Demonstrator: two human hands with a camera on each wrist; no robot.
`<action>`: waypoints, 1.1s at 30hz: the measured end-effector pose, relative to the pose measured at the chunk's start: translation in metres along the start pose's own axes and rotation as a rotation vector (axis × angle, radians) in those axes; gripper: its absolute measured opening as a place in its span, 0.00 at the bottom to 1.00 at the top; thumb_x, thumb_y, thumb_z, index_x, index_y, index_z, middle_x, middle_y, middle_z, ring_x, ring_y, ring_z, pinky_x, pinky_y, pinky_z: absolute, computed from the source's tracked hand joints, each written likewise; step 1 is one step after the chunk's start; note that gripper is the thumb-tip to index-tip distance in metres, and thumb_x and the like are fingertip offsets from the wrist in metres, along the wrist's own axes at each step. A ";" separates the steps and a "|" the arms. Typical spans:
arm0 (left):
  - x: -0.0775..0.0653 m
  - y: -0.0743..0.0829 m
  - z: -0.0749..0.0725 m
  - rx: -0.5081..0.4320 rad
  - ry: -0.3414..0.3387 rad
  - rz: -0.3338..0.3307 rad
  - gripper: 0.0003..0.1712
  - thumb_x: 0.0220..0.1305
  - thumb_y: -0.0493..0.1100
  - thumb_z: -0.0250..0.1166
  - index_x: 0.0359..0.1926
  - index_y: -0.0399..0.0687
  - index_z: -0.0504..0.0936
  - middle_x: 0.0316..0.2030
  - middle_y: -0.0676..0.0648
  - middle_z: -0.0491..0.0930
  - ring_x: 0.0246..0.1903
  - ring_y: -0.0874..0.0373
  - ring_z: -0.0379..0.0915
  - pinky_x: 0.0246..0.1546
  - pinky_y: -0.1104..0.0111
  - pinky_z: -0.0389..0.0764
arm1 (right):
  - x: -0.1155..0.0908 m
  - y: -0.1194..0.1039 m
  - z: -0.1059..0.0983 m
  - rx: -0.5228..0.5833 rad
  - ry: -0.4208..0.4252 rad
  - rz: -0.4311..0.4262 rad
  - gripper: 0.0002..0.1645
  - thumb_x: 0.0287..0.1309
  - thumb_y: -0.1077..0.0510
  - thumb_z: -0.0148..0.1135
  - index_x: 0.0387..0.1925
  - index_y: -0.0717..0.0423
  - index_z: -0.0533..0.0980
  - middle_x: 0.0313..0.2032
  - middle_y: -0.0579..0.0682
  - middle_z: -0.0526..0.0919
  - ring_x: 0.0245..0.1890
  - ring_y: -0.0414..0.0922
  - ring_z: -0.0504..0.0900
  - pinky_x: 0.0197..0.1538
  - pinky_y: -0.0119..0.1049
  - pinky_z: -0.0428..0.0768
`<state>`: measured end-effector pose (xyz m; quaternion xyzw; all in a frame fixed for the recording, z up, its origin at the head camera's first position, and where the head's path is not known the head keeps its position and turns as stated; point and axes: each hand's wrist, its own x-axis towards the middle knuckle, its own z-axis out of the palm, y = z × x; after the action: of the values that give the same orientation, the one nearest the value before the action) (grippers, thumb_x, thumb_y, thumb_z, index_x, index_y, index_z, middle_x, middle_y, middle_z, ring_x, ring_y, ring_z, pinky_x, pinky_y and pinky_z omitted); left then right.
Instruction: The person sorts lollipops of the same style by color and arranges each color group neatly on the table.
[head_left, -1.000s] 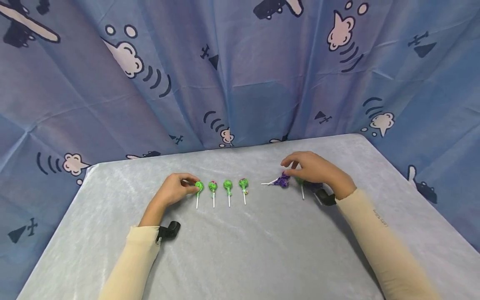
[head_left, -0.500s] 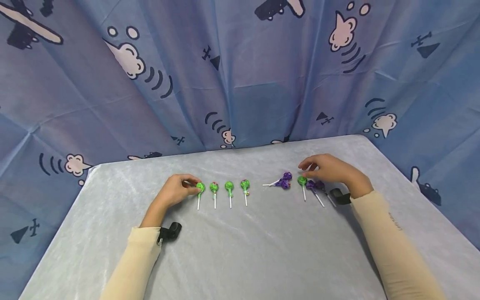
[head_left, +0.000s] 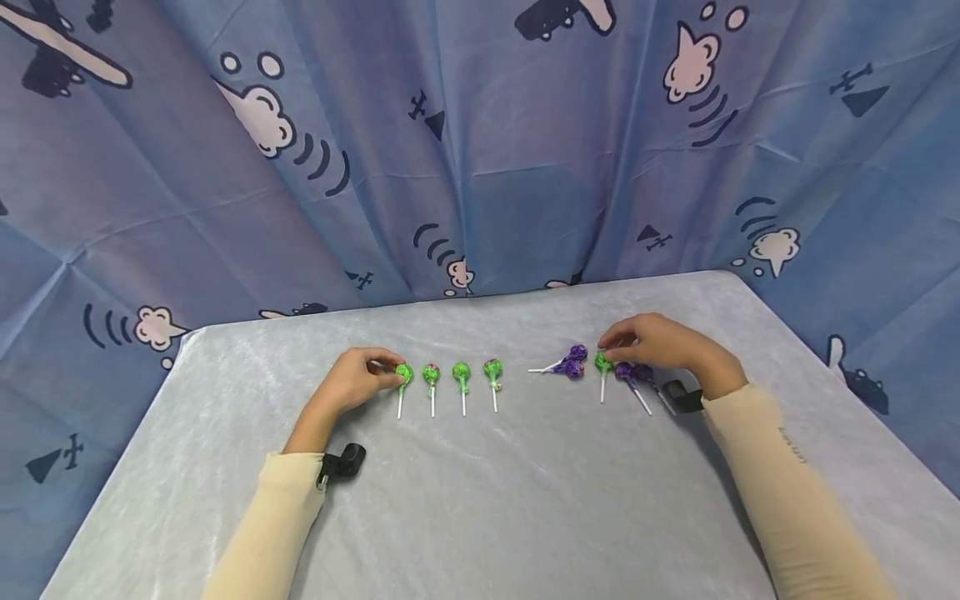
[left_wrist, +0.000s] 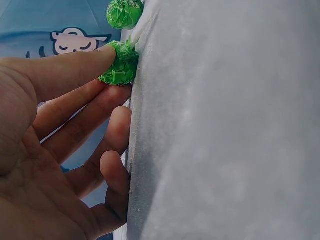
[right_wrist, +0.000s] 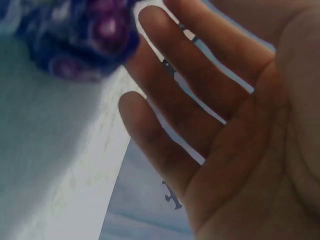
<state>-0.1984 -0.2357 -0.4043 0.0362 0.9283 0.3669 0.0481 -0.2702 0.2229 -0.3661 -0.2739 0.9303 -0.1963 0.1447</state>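
My left hand (head_left: 351,383) pinches the wrapped head of a green lollipop (head_left: 404,373) at the left end of a row. In the left wrist view, thumb and fingertips press on that head (left_wrist: 119,72) from two sides. The rest of the row is green lollipops (head_left: 461,372), sticks toward me. On the right, my right hand (head_left: 670,343) has thumb and forefinger on the head of another green lollipop (head_left: 603,362). Two purple lollipops (head_left: 626,372) lie partly under that hand; a purple head (right_wrist: 80,37) looms blurred in the right wrist view.
Two more purple lollipops (head_left: 574,369) lie crossed between the row and my right hand, sticks pointing left. A pale grey cloth covers the table (head_left: 480,500). Behind its far edge hangs a blue patterned curtain (head_left: 517,208).
My right hand has moved right from the crossed purple lollipops to the green one and grips its head; that lollipop's stick has swung slightly left. My left hand keeps its hold.
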 end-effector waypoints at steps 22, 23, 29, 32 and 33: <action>0.001 -0.002 0.002 -0.006 0.007 0.013 0.15 0.59 0.44 0.72 0.48 0.50 0.88 0.45 0.44 0.87 0.44 0.50 0.80 0.44 0.61 0.76 | 0.008 -0.002 0.012 0.045 0.011 -0.039 0.15 0.63 0.53 0.67 0.48 0.53 0.82 0.42 0.47 0.87 0.43 0.43 0.82 0.50 0.45 0.79; 0.001 -0.002 0.002 -0.006 0.006 0.010 0.15 0.59 0.44 0.72 0.48 0.50 0.88 0.45 0.44 0.87 0.44 0.50 0.79 0.43 0.61 0.76 | 0.009 -0.003 0.012 0.041 0.012 -0.042 0.14 0.63 0.52 0.67 0.48 0.53 0.82 0.41 0.47 0.87 0.43 0.42 0.82 0.50 0.45 0.79; 0.001 -0.002 0.001 -0.006 0.000 -0.009 0.15 0.60 0.44 0.71 0.49 0.51 0.87 0.46 0.45 0.86 0.45 0.51 0.79 0.43 0.61 0.76 | 0.009 -0.004 0.009 -0.003 0.026 -0.035 0.15 0.63 0.52 0.66 0.49 0.53 0.82 0.44 0.48 0.88 0.42 0.43 0.82 0.51 0.49 0.79; 0.001 -0.002 0.001 -0.004 -0.002 -0.004 0.15 0.60 0.45 0.71 0.49 0.51 0.87 0.46 0.44 0.86 0.45 0.50 0.79 0.43 0.61 0.76 | 0.007 -0.004 0.006 -0.022 0.051 -0.005 0.16 0.63 0.53 0.66 0.50 0.55 0.83 0.45 0.50 0.88 0.42 0.43 0.82 0.51 0.49 0.79; 0.002 -0.002 0.000 -0.007 -0.001 -0.004 0.15 0.60 0.45 0.71 0.48 0.50 0.87 0.46 0.44 0.86 0.45 0.50 0.80 0.43 0.62 0.76 | 0.006 -0.003 0.006 -0.027 0.061 0.004 0.17 0.63 0.53 0.66 0.51 0.56 0.83 0.46 0.51 0.88 0.43 0.44 0.82 0.51 0.49 0.79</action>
<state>-0.2000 -0.2364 -0.4059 0.0345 0.9270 0.3701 0.0492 -0.2715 0.2151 -0.3710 -0.2679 0.9374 -0.1917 0.1129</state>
